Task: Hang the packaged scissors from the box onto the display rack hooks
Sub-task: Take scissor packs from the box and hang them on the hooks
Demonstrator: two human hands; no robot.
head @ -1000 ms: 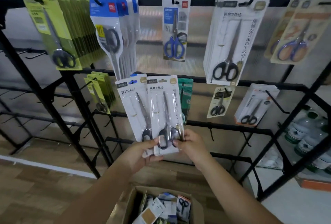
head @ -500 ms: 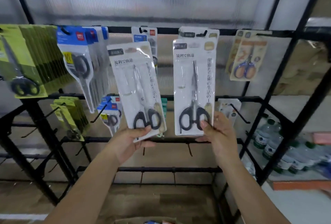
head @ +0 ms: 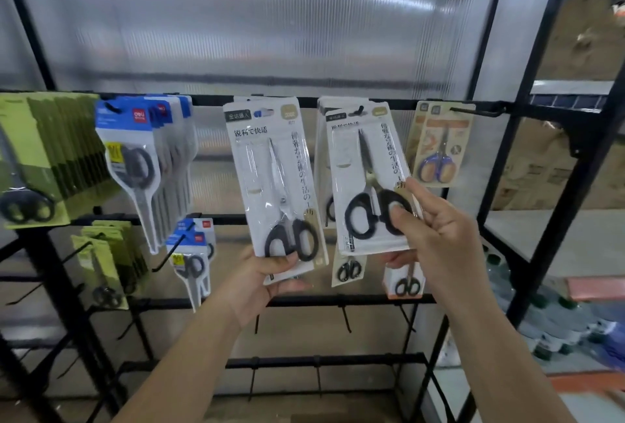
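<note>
My left hand grips the bottom edge of a white pack of black-handled scissors, held upright in front of the rack. My right hand pinches the lower part of a second matching white pack. The top hole of that pack sits at a black hook on the rack's upper bar, in front of more packs of the same kind. The box is out of view.
On the upper bar hang green packs, blue-topped packs and orange-handled scissors packs. The lower bars carry smaller packs and bare hooks. Black frame posts stand at the right, with water bottles beyond.
Both hands have risen with their packs. The right pack moved up and back until its top reached the hook on the upper bar. The view has tilted upward, losing the box.
</note>
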